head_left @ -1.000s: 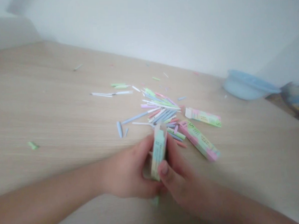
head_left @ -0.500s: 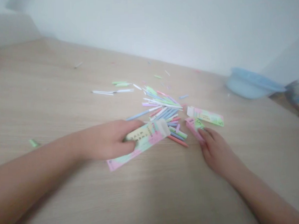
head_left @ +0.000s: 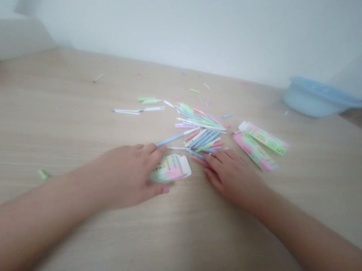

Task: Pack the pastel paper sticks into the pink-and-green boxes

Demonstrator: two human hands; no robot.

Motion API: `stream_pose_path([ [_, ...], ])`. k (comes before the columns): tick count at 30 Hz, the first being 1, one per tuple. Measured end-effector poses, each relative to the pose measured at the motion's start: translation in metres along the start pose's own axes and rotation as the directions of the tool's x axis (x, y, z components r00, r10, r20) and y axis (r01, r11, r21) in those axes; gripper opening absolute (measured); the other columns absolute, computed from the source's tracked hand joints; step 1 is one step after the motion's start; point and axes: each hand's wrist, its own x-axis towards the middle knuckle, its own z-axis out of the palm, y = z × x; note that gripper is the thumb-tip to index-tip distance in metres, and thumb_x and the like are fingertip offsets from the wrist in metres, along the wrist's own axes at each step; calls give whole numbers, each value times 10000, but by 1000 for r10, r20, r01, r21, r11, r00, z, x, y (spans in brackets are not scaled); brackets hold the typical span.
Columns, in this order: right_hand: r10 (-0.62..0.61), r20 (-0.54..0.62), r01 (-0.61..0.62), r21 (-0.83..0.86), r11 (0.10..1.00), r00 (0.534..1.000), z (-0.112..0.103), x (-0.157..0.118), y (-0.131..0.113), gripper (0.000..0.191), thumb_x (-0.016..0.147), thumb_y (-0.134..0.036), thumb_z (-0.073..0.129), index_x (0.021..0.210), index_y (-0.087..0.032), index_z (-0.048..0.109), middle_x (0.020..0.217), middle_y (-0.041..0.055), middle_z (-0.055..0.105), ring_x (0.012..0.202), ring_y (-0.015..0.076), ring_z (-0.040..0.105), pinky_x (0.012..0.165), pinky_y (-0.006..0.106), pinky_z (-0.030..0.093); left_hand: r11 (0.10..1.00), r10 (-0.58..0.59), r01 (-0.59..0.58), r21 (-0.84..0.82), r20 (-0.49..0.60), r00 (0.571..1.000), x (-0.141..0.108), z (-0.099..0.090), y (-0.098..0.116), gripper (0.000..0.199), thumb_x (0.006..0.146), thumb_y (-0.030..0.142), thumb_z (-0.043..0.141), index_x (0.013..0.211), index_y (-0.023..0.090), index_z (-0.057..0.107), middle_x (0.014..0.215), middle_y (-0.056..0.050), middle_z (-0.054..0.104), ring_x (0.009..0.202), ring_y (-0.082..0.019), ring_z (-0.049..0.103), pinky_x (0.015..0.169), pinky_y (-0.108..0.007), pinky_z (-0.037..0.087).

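My left hand [head_left: 131,174] is closed around a small pastel pen box [head_left: 170,168] with green, pink and cream print. The box lies low over the table, its white flap end facing right towards the pile; much of it is hidden under the hand. My right hand [head_left: 231,177] reaches to the near edge of a heap of pastel pens and pen parts [head_left: 205,136]. Its fingers are extended over the pens there, touching a red pen [head_left: 200,161]. Two more pastel boxes, a pink-green one [head_left: 257,151] and a green one [head_left: 267,139], lie right of the heap, partly overlapping.
White refills [head_left: 139,110] and green pen pieces [head_left: 149,100] lie left of the heap. Small loose bits are scattered behind it. A light blue basin [head_left: 318,98] stands at the back right by the white wall [head_left: 175,34]. A green piece [head_left: 44,174] lies far left.
My right hand has left the pink-green box beside the other box and moved left onto the pens. My left hand has lowered and turned its box, drawing its flap end slightly left.
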Motion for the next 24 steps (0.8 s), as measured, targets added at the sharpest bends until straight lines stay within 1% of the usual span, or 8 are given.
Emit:
stream_pose_path([
  [2, -23, 69, 28, -69, 997, 997, 1, 10, -6, 299, 1105, -274, 444, 1246, -151, 678, 1216, 160, 705, 1164, 334, 612, 1036, 503, 480, 1000, 7, -8, 22, 19, 1000, 3, 7, 5, 685, 948, 664, 564, 1428, 175, 565, 1305, -164, 665, 1078, -360, 696, 893, -463, 536],
  [7, -11, 180, 43, -180, 983, 984, 0, 16, -2, 244, 1075, -158, 455, 1139, -115, 686, 1148, 183, 711, 1096, 361, 646, 963, 500, 503, 996, 79, -79, 29, 18, 997, 9, 13, 6, 429, 966, 487, 597, 1262, 180, 644, 1211, -136, 677, 1052, -328, 681, 918, -462, 540],
  [9, 17, 187, 25, -220, 975, 982, -1, 13, 1, 233, 1068, -152, 455, 1103, -110, 682, 1111, 188, 712, 1061, 377, 658, 938, 517, 508, 995, 101, -101, 21, 29, 995, 10, 12, 5, 366, 935, 445, 624, 1190, 186, 665, 1162, -125, 683, 1017, -322, 685, 905, -457, 543],
  [12, 53, 144, -21, -213, 977, 988, -1, 4, 8, 234, 1068, -140, 441, 1105, -111, 671, 1037, 179, 714, 1004, 369, 677, 919, 517, 517, 991, 130, -131, 20, 42, 991, 14, 10, 5, 369, 887, 432, 654, 1161, 186, 675, 1104, -113, 687, 929, -316, 695, 843, -449, 549],
  [15, 27, 84, -21, -74, 997, 996, -4, -9, 14, 236, 1057, -120, 460, 1210, -120, 640, 1114, 177, 723, 1063, 347, 679, 947, 489, 519, 985, 171, -171, 3, 38, 985, 17, 10, 6, 404, 860, 441, 672, 1183, 198, 685, 1073, -105, 690, 890, -309, 696, 811, -436, 543],
  [18, 4, 63, -14, 148, 989, 998, -12, -20, 14, 258, 1074, -163, 455, 1275, -174, 617, 1224, 139, 727, 1122, 304, 680, 963, 450, 518, 982, 188, -188, -3, 28, 982, 17, 12, 6, 459, 856, 434, 678, 1254, 205, 674, 1097, -108, 694, 922, -313, 698, 833, -431, 537],
  [22, 6, 207, -89, 395, 914, 978, -18, -27, 5, 240, 1100, -268, 441, 1188, -243, 664, 1130, 68, 763, 1009, 260, 723, 876, 413, 552, 974, 227, -227, -23, 10, 974, 17, 17, 9, 512, 863, 433, 681, 1324, 212, 642, 1124, -101, 692, 993, -315, 694, 899, -434, 536],
  [24, -1, 221, -103, 457, 883, 975, -18, -28, 0, 246, 1097, -294, 457, 1200, -261, 678, 1110, 52, 771, 982, 247, 735, 850, 399, 570, 968, 250, -250, -18, -8, 968, 17, 20, 11, 520, 876, 426, 670, 1349, 215, 628, 1140, -102, 690, 1031, -319, 688, 930, -437, 533],
])
